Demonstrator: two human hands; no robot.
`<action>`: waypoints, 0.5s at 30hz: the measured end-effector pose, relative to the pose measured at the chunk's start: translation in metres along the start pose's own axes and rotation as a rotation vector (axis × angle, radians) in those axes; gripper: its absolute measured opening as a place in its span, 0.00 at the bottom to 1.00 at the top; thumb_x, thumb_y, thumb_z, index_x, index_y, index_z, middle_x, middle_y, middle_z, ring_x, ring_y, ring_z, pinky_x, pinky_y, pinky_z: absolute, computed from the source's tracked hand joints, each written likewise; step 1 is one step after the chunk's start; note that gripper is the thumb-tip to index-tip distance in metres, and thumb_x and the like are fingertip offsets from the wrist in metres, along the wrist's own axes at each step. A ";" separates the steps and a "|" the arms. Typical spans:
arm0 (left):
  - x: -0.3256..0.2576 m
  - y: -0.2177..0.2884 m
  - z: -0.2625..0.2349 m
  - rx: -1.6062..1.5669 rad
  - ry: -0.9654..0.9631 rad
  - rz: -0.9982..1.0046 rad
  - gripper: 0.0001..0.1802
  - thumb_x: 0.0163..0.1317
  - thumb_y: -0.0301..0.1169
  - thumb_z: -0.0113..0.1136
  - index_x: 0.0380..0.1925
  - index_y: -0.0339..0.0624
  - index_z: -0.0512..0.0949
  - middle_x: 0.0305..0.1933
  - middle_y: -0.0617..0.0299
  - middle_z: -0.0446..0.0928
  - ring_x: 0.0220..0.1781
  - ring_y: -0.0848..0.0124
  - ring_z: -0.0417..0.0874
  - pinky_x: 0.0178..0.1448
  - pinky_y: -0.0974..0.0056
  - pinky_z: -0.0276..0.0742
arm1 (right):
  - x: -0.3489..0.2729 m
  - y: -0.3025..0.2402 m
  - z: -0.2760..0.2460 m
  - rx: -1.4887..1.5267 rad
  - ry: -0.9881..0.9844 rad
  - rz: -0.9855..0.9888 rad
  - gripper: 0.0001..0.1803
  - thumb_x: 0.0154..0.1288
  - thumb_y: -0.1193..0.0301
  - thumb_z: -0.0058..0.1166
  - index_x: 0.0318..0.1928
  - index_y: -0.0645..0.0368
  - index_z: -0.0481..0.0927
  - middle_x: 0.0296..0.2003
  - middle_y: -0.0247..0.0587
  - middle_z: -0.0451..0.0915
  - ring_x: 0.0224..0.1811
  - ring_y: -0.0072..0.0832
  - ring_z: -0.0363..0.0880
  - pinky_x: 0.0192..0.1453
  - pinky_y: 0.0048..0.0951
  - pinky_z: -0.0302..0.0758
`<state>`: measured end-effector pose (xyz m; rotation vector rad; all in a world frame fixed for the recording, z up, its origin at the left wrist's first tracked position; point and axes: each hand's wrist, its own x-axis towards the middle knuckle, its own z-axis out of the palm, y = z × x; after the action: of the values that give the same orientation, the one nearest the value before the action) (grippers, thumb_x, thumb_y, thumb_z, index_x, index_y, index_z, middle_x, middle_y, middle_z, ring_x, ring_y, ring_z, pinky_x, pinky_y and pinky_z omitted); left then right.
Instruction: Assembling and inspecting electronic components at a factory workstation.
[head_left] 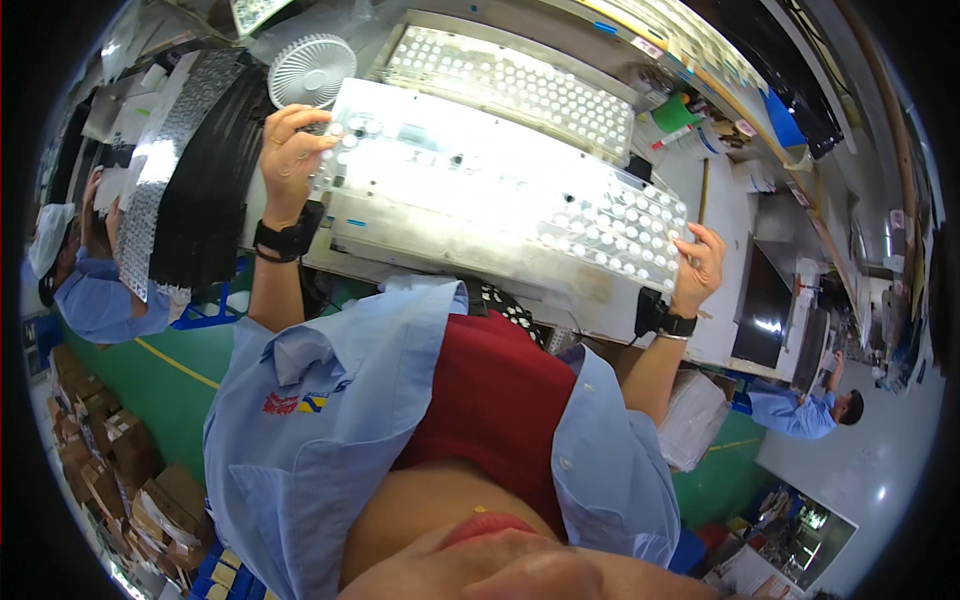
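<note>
A long clear plastic sheet (622, 236) dotted with rows of round white spots, like a keyboard membrane, is stretched between my two hands. My left hand (288, 158) pinches its left end between thumb and fingers. At the opposite end, my right hand (702, 266) grips the edge with its fingers closed. Beneath the sheet lies a pale metal plate (430, 248), and bright glare hides the sheet's middle. Just beyond is a framed panel (510, 85) with similar rows of round white dots.
A white fan (311, 72) stands behind my left hand. Stacked dark sheets (205, 190) lie to the left, and a green-and-white container (672, 114) sits at the back right. Cardboard boxes (105, 450) are piled on the floor. Co-workers (100, 290) work on both sides.
</note>
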<state>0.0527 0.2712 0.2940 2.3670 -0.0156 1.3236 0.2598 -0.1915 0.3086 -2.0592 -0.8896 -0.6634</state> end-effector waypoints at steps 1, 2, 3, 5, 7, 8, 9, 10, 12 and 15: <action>-0.001 -0.001 -0.003 0.028 -0.025 0.003 0.09 0.39 0.19 0.66 0.22 0.43 0.78 0.40 0.61 0.79 0.49 0.61 0.75 0.53 0.60 0.70 | 0.002 -0.005 0.000 -0.020 -0.002 -0.027 0.11 0.37 0.85 0.62 0.23 0.56 0.79 0.37 0.38 0.80 0.44 0.35 0.74 0.51 0.32 0.69; -0.004 -0.003 -0.006 0.056 -0.049 0.007 0.08 0.42 0.19 0.65 0.24 0.42 0.78 0.41 0.59 0.78 0.49 0.60 0.75 0.54 0.59 0.69 | 0.004 -0.007 0.001 -0.039 -0.005 -0.054 0.11 0.37 0.85 0.62 0.23 0.56 0.79 0.37 0.37 0.80 0.44 0.35 0.74 0.51 0.32 0.69; -0.006 -0.007 -0.005 0.048 -0.052 0.006 0.08 0.42 0.19 0.63 0.25 0.40 0.78 0.41 0.59 0.78 0.50 0.60 0.74 0.54 0.59 0.69 | 0.003 -0.008 0.000 -0.046 0.000 -0.059 0.11 0.37 0.85 0.63 0.23 0.55 0.80 0.37 0.36 0.80 0.44 0.35 0.74 0.51 0.32 0.69; -0.011 -0.013 -0.006 0.032 -0.066 -0.006 0.09 0.42 0.18 0.62 0.26 0.40 0.79 0.42 0.59 0.78 0.51 0.60 0.74 0.55 0.59 0.68 | 0.005 -0.011 0.002 -0.072 -0.003 -0.069 0.12 0.37 0.84 0.63 0.23 0.55 0.80 0.37 0.36 0.80 0.44 0.35 0.74 0.51 0.32 0.69; -0.014 -0.016 -0.007 0.042 -0.085 -0.012 0.08 0.43 0.17 0.61 0.26 0.39 0.79 0.42 0.58 0.78 0.51 0.60 0.74 0.56 0.59 0.68 | 0.007 -0.015 0.004 -0.095 -0.002 -0.084 0.12 0.37 0.84 0.63 0.23 0.54 0.80 0.37 0.35 0.80 0.44 0.35 0.74 0.50 0.32 0.69; -0.017 -0.016 -0.007 0.052 -0.096 -0.036 0.08 0.44 0.17 0.60 0.26 0.39 0.79 0.42 0.58 0.78 0.51 0.60 0.74 0.57 0.59 0.68 | 0.007 -0.016 0.005 -0.094 -0.003 -0.100 0.12 0.36 0.84 0.64 0.23 0.54 0.79 0.36 0.34 0.80 0.44 0.35 0.74 0.50 0.32 0.70; -0.018 -0.018 -0.009 0.058 -0.104 -0.041 0.08 0.44 0.17 0.60 0.27 0.39 0.79 0.42 0.58 0.78 0.51 0.60 0.74 0.57 0.59 0.67 | 0.008 -0.018 0.005 -0.090 -0.003 -0.118 0.12 0.36 0.83 0.64 0.23 0.54 0.79 0.36 0.33 0.80 0.44 0.35 0.74 0.49 0.32 0.70; -0.020 -0.021 -0.008 0.055 -0.113 -0.044 0.08 0.44 0.17 0.60 0.27 0.39 0.79 0.43 0.58 0.78 0.52 0.60 0.74 0.57 0.59 0.67 | 0.009 -0.018 0.005 -0.117 -0.002 -0.115 0.12 0.36 0.83 0.64 0.23 0.54 0.79 0.36 0.33 0.80 0.44 0.35 0.74 0.49 0.32 0.70; -0.021 -0.024 -0.005 0.055 -0.125 -0.038 0.09 0.44 0.17 0.60 0.27 0.39 0.79 0.43 0.59 0.78 0.52 0.61 0.74 0.57 0.59 0.67 | 0.010 -0.021 0.003 -0.106 -0.006 -0.155 0.12 0.35 0.83 0.64 0.22 0.54 0.79 0.36 0.33 0.80 0.43 0.34 0.74 0.47 0.32 0.71; -0.026 -0.028 -0.002 0.053 -0.127 -0.030 0.09 0.44 0.16 0.60 0.27 0.38 0.79 0.42 0.59 0.78 0.52 0.62 0.74 0.56 0.60 0.68 | 0.014 -0.030 0.002 -0.093 -0.004 -0.168 0.12 0.35 0.83 0.64 0.22 0.53 0.79 0.36 0.32 0.81 0.42 0.33 0.74 0.46 0.31 0.71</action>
<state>0.0433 0.2924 0.2639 2.4826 0.0178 1.1724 0.2455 -0.1716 0.3311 -2.0833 -1.0603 -0.8045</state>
